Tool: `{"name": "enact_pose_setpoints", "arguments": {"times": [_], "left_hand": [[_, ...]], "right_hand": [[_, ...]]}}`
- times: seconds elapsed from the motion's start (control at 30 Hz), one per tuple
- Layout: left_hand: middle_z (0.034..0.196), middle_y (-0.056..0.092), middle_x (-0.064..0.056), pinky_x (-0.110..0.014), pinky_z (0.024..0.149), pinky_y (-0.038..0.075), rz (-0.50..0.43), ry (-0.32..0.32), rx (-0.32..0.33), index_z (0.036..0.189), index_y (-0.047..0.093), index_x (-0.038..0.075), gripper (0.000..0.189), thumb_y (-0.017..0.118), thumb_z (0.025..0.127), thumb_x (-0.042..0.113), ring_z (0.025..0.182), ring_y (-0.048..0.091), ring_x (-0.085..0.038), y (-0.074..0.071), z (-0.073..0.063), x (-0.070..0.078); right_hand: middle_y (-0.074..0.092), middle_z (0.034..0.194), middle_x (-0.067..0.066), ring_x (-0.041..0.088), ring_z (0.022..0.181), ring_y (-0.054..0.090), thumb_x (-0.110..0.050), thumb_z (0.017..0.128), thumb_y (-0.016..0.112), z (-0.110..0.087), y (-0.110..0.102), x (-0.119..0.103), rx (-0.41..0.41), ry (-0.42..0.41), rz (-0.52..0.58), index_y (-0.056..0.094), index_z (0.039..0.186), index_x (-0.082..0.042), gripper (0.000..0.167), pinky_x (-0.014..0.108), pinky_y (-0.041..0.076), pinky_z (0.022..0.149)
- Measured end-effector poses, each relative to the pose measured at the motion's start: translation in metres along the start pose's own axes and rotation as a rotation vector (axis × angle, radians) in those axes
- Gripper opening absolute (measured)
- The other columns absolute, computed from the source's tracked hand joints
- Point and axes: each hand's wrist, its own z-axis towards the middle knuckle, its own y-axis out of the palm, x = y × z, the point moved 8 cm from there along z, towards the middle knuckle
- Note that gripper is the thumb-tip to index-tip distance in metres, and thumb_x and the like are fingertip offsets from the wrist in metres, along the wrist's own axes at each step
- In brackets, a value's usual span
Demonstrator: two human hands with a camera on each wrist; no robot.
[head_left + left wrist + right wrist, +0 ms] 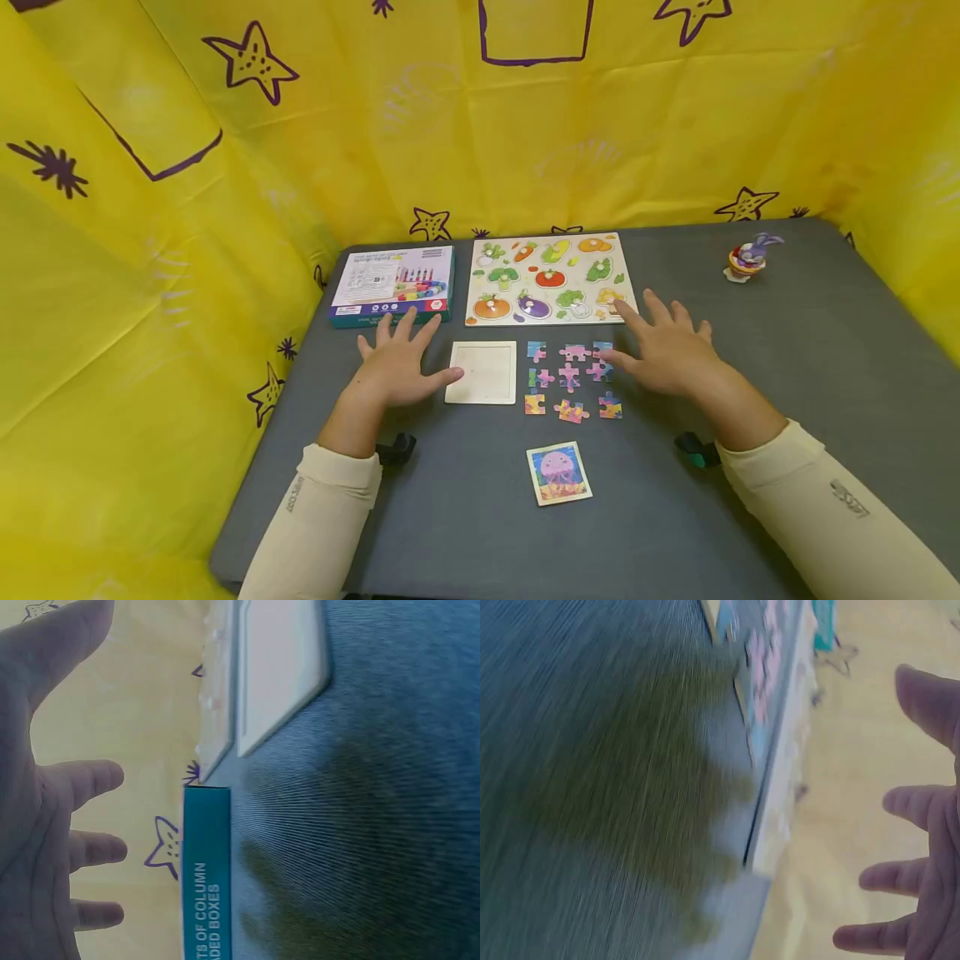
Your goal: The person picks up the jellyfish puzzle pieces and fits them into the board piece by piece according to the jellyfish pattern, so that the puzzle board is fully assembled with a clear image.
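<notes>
Backdrop: yellow cloth (645, 133), printed with dark purple stars and bursts, behind and to the left and right of the table.

Table (465, 533): dark grey surface.

Vegetable board (577, 279): pale rectangular panel at the far side, bearing carrot, tomato, eggplant and other shapes.

Box (367, 283): printed top, teal side, lying flat just left of the board.

Left hand (397, 367): cream sleeve; raised above the table, fingers spread wide, thumb out, grasping nothing. In the head view it lies in front of the box, thumb tip overlapping the left part of the wooden tray.

Right hand (671, 354): cream sleeve; likewise raised, fingers wide apart, holding nothing. In the head view its thumb tip overlaps the upper right puzzle piece, its index finger the board's near right corner.

Wooden tray (483, 375): pale, square, rimmed, lying flat between the left hand and the puzzle pieces.

Jellyfish picture (558, 473): pink figure on blue, pale border, slightly turned, nearer the person than the pieces.

Figurine (746, 260): purple-eared, standing at the far right.

Puzzle pieces (569, 377): nine, pink, blue and yellow, in three rows of three, right of the tray.
</notes>
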Motion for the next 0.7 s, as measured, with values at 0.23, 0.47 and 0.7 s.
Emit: {"name": "enact_pose_setpoints", "arguments": {"times": [0.23, 0.47, 0.7], "left_hand": [[0.170, 0.021, -0.011, -0.075, 0.116, 0.012, 0.015, 0.101, -0.051, 0.162, 0.029, 0.029, 0.097, 0.064, 0.084, 0.073, 0.153, 0.015, -0.045, 0.018, 0.002, 0.009], [0.166, 0.034, -0.004, -0.062, 0.120, 0.022, -0.010, 0.208, -0.116, 0.157, 0.042, 0.026, 0.081, 0.073, 0.088, 0.055, 0.151, 0.026, -0.037, 0.037, -0.001, 0.016], [0.161, 0.042, -0.005, -0.056, 0.120, 0.026, -0.009, 0.225, -0.111, 0.154, 0.048, 0.020, 0.076, 0.074, 0.089, 0.050, 0.147, 0.033, -0.034, 0.041, -0.006, 0.020]], "right_hand": [[0.018, 0.166, 0.025, 0.058, 0.149, 0.015, -0.058, 0.095, 0.062, 0.028, 0.015, -0.043, 0.004, -0.104, -0.070, 0.037, 0.159, -0.022, 0.077, 0.081, 0.015, 0.109], [0.052, 0.135, 0.018, 0.040, 0.124, 0.041, -0.049, 0.094, 0.069, 0.060, 0.036, -0.087, 0.025, -0.223, -0.139, 0.063, 0.139, -0.021, 0.054, 0.058, 0.036, 0.098], [0.057, 0.119, 0.015, 0.034, 0.111, 0.044, -0.041, 0.092, 0.076, 0.078, 0.044, -0.104, 0.021, -0.245, -0.109, 0.070, 0.123, -0.015, 0.041, 0.050, 0.040, 0.089]]}}
